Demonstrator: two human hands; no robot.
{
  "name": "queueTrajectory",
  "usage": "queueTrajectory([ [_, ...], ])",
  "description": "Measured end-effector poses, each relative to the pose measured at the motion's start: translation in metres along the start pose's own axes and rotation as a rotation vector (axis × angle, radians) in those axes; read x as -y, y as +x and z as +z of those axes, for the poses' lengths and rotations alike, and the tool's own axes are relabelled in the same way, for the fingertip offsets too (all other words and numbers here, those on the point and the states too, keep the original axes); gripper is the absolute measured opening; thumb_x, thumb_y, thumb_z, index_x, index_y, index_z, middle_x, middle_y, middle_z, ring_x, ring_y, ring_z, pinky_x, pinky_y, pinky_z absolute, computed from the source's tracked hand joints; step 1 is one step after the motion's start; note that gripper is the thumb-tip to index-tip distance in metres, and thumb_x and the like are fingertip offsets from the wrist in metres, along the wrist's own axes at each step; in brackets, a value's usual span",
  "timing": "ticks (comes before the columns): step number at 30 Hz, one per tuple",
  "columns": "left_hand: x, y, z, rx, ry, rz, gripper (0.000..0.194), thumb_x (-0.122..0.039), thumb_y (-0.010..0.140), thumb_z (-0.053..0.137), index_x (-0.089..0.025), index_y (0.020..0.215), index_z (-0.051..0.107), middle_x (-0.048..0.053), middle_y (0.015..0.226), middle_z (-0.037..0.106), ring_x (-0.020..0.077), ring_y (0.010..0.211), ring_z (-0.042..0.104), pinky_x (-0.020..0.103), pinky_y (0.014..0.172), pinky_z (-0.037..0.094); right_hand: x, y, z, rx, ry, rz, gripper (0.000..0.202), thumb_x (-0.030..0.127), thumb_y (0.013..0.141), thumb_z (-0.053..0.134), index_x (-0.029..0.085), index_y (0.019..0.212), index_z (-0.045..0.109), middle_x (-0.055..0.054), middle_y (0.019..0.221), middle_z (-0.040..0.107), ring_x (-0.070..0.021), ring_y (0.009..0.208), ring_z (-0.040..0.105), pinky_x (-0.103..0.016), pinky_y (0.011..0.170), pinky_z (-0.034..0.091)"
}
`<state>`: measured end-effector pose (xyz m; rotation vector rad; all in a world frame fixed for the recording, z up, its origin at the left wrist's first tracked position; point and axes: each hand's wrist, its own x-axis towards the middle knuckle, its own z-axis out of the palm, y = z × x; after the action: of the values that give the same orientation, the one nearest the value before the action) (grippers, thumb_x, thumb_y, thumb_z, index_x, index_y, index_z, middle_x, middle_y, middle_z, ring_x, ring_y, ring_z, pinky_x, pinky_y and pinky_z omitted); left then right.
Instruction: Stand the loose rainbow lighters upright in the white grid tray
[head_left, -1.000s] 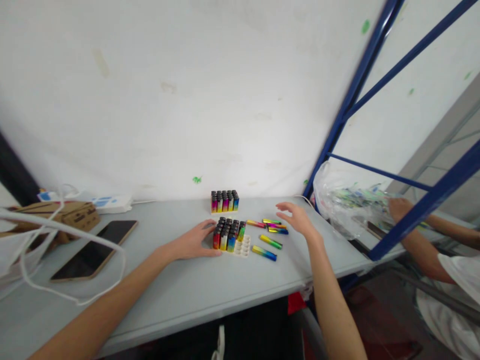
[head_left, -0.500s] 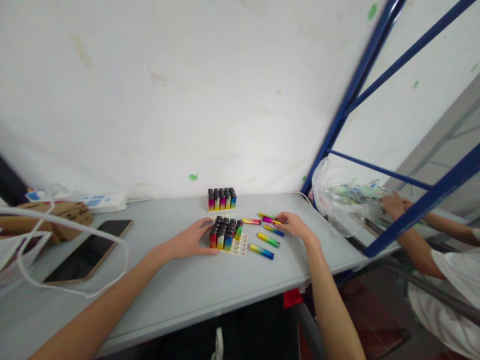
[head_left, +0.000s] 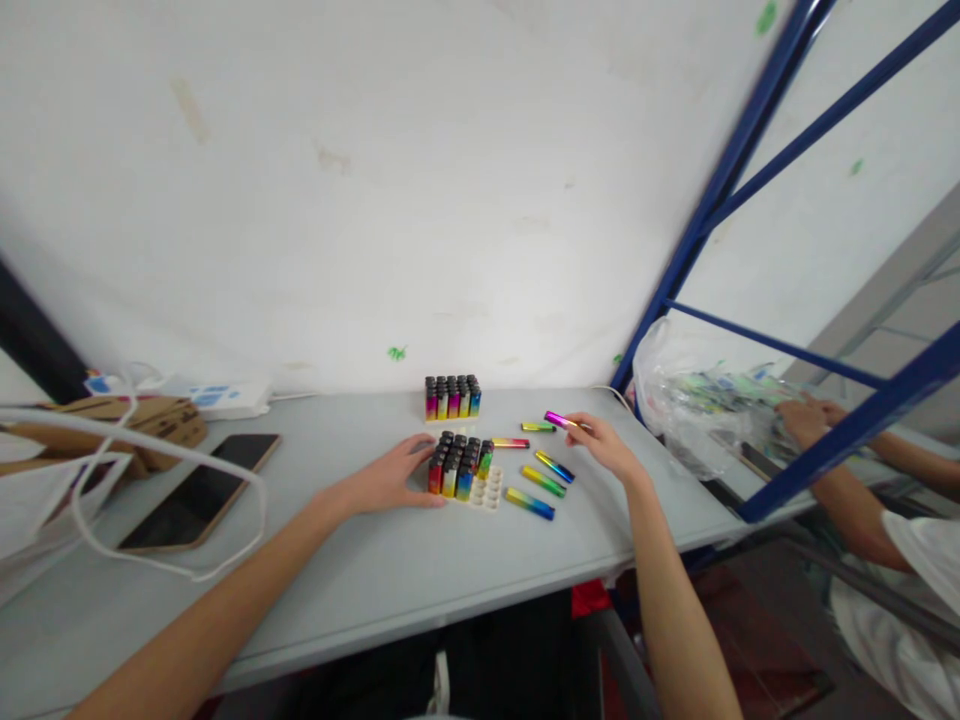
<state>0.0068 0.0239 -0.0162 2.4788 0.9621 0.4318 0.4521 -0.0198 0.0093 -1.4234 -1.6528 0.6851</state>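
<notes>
My right hand pinches a pink and purple lighter, lifted over the table and pointing left. My left hand is curved round the left side of a white tray, thumb at its front corner and fingers at the back. Multicoloured lighters with black tops stand upright in the left part of this tray; bare sockets show on its right. Several loose lighters lie between the tray and my right hand, among them a red one, a yellow-green one and a yellow-blue one.
A second block of upright lighters stands behind, near the wall. On the left are a phone, a white cable and a cardboard box. A blue metal frame rises at right; beyond it are a plastic bag and another person's hands.
My right hand has picked the pink and purple lighter up off the table. A blue-yellow lighter near it has turned slightly. My left hand stays at the tray; the view has shifted a little.
</notes>
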Motion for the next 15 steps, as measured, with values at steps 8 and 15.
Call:
queueTrajectory([
  [8, 0.002, -0.001, 0.0, -0.01, 0.022, 0.019, 0.097, -0.083, 0.083, 0.079, -0.02, 0.154, 0.061, 0.017, 0.169, 0.05, 0.042, 0.156, 0.049, 0.047, 0.132, 0.039, 0.057, -0.005, 0.052, -0.045, 0.464, 0.057, 0.04, 0.049, 0.079, 0.075, 0.027, 0.104, 0.052, -0.009, 0.114, 0.079, -0.0266, 0.096, 0.08, -0.039, 0.079, 0.065],
  [15, 0.001, 0.0, -0.001, 0.015, 0.044, 0.015, 0.097, -0.082, 0.084, 0.077, -0.02, 0.156, 0.058, 0.017, 0.171, 0.049, 0.0432, 0.156, 0.048, 0.051, 0.132, 0.039, 0.085, -0.008, 0.056, 0.002, 0.503, 0.014, 0.029, 0.037, 0.076, 0.068, 0.025, 0.098, 0.054, 0.003, 0.076, 0.073, -0.0112, 0.046, 0.053, -0.025, 0.046, 0.044],
])
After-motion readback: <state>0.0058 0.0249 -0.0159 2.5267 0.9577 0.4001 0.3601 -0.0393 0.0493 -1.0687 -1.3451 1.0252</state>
